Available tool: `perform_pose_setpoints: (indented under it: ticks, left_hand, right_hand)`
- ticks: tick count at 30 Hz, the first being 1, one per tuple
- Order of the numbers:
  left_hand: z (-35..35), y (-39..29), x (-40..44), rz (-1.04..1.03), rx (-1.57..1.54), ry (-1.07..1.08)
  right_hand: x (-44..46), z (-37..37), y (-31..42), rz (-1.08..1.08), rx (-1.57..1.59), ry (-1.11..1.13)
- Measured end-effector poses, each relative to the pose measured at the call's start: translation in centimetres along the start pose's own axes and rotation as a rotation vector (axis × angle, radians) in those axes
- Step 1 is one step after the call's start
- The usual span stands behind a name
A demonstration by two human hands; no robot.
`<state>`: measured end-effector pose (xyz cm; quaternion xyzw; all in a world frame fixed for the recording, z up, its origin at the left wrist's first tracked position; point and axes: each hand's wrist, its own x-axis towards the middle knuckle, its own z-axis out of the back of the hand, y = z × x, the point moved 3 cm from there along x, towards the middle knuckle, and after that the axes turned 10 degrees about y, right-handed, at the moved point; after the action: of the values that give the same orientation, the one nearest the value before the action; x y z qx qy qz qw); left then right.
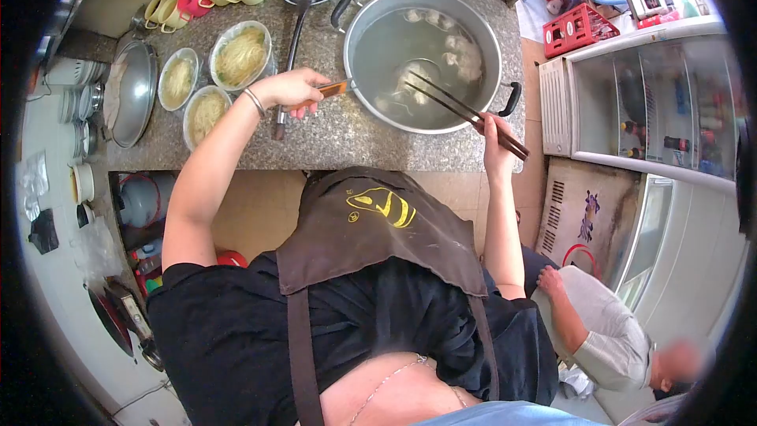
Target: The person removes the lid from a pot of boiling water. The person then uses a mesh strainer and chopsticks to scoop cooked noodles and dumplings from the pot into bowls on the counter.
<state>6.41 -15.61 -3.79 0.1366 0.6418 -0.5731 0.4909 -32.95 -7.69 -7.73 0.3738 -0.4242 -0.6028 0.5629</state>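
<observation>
Nearest the camera, a strip of blue cloth (505,414)! Beyond the apron (371,248), the left hand (296,91) was wrapped tight around an orange handle (334,88), its strainer (416,93) down in the pot (492,55) on the counter (335,146), seemingly to corral pale food. The right hand (497,146) pinched chopsticks (451,99) over it, presumably keeping fingers off the water! Three noodle bowls (269,63) stood left, probably for easy reach.

Pretty bright overall and the pot (489,47) at upper centre looked decently sharp, but the lens bent stuff hard near the edges, corners went black, upper right was kinda washed out, and a person's head (680,364) at lower right was blurred.
</observation>
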Motion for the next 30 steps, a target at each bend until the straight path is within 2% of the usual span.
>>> perform_pose_setpoints:
  ticks: [1,2,3,5,7,9,12,15,16,19,22,23,25,27,28,29,30]
  left_hand:
    - [0.0,1.0,0.4,-0.010,-0.139,0.075]
    - [-0.1,1.8,0.7,-0.020,-0.279,0.150]
    - [-0.1,2.6,0.8,-0.019,-0.278,0.152]
    - [-0.7,3.4,0.6,-0.109,-0.561,0.255]
    - [-1.6,3.5,-0.4,-0.132,-0.612,0.230]
    - [-2.4,4.4,-1.2,-0.165,-0.745,0.247]
    - [-4.0,4.5,-2.6,-0.207,-0.740,0.173]
    - [-6.0,4.1,-4.2,-0.267,-0.766,0.112]
    - [-6.9,3.7,-4.7,-0.289,-0.811,0.064]
    - [-11.3,2.1,-5.2,-0.389,-0.891,-0.125]
    - [-14.0,0.5,-4.8,-0.427,-0.943,-0.229]
    - [-14.6,0.4,-4.6,-0.459,-0.965,-0.264]
    - [-15.5,0.8,-3.9,-0.467,-0.971,-0.289]
    - [-16.1,0.7,-4.3,-0.431,-0.959,-0.335]
    - [-16.3,1.3,-3.7,-0.479,-0.956,-0.356]
    - [-16.1,1.0,-4.4,-0.509,-0.941,-0.341]
    - [-16.1,1.0,-4.4,-0.507,-0.985,-0.338]
  right_hand:
    - [-0.1,0.0,0.0,-0.054,0.122,-0.012]
    - [-0.1,0.2,0.3,-0.031,0.090,0.008]
    - [-0.2,0.5,0.5,-0.033,0.090,0.008]
    - [-0.5,1.4,1.0,-0.065,0.057,0.005]
    - [-0.8,2.9,2.6,-0.086,0.151,0.008]
    - [-1.6,5.0,3.7,-0.112,0.203,-0.088]
    - [-2.7,9.6,5.0,-0.123,0.148,-0.228]
    - [-4.6,12.4,4.2,-0.083,0.341,-0.441]
    - [-5.4,11.9,3.4,-0.071,0.347,-0.430]
    - [-5.9,6.2,-1.1,-0.377,0.625,-0.346]
    - [-6.2,-0.2,-7.4,-0.411,0.866,-0.263]
    - [-5.9,-2.0,-4.9,-0.447,0.858,-0.373]
    - [-5.8,-2.5,-7.5,-0.332,0.783,-0.434]
    - [-5.0,-0.6,-7.3,-0.244,0.805,-0.378]
    - [-4.5,0.7,-9.2,-0.138,0.844,-0.328]
    - [-4.1,1.7,-8.9,-0.106,0.721,-0.340]
    - [-4.0,1.7,-5.6,-0.144,0.741,-0.393]
